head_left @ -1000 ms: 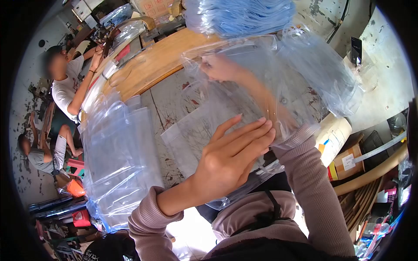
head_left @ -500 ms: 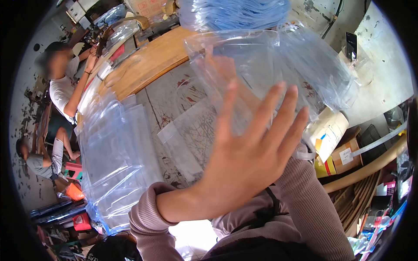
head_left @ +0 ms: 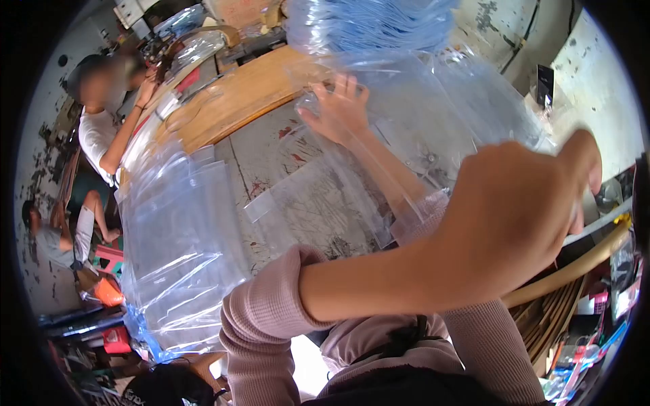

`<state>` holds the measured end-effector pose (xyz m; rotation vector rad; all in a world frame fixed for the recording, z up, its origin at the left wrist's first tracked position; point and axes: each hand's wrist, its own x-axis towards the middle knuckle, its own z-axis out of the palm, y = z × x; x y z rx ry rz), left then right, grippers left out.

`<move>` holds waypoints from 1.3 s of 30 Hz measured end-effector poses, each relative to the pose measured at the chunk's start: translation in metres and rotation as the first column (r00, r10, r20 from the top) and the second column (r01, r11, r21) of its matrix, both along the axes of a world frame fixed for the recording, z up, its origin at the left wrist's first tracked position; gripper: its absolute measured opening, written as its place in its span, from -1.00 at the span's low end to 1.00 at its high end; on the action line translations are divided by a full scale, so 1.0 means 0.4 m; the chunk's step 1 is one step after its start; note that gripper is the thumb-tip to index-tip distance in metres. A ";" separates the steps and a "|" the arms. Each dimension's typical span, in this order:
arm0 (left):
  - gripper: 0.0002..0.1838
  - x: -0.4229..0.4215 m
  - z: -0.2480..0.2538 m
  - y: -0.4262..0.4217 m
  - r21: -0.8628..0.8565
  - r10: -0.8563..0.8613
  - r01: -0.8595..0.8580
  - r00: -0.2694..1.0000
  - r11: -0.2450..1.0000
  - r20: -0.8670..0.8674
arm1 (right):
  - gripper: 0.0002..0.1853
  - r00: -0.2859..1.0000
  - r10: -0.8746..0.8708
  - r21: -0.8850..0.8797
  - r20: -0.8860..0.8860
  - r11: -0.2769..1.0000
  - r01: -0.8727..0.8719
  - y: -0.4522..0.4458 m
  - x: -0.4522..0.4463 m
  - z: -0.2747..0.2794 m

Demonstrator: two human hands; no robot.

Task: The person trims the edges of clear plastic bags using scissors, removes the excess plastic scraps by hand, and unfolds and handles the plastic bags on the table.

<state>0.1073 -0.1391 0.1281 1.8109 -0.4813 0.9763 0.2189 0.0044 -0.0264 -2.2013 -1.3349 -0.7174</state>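
Observation:
My left hand is at the right, blurred, with its forearm crossing in front of me. Its fingers look curled closed; I cannot make out what is in them, if anything. Farther off, my right hand reaches over the table with fingers and thumb spread. Thin clear plastic lies around its fingers and wrist; whether it is over or under the hand is hard to tell. Beyond it, a clear plastic sheet covers the table's far side. Another clear plastic piece lies flat on the scratched tabletop.
A large pile of clear plastic lies at the left. Bluish plastic is stacked at the back. A wooden board runs along the far edge. Two people are at the left, one in a white shirt. A long tube stands right.
My left hand has swung right and its spread fingers have curled closed. My right hand, seen through plastic before, now shows more plainly with fingers spread. The plastic around it has shifted.

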 end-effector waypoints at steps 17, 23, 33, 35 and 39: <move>0.13 -0.165 -0.371 0.129 0.284 0.461 -0.364 0.679 0.887 -0.571 | -0.79 0.323 0.551 0.489 -0.770 0.834 -0.255 0.037 0.086 -0.005; -0.09 -0.206 -0.340 0.126 0.446 0.488 -0.256 0.676 0.858 -0.552 | -0.79 0.627 0.617 0.528 -0.475 0.770 -0.358 0.063 0.114 -0.038; -0.26 -0.154 -0.255 0.299 -0.102 0.284 -0.570 0.547 0.815 -0.787 | -0.73 0.654 0.569 0.368 -0.500 0.822 -0.434 0.031 0.117 -0.015; -0.29 -0.083 -0.274 0.397 -0.254 0.319 -0.682 0.596 0.686 -0.737 | -0.75 0.641 0.546 0.371 -0.539 0.838 -0.401 0.030 0.107 -0.012; -0.29 0.024 -0.259 0.511 -0.611 -0.008 -0.536 0.748 0.582 -0.664 | -0.65 0.680 0.491 0.375 -0.545 0.868 -0.326 0.028 0.083 -0.011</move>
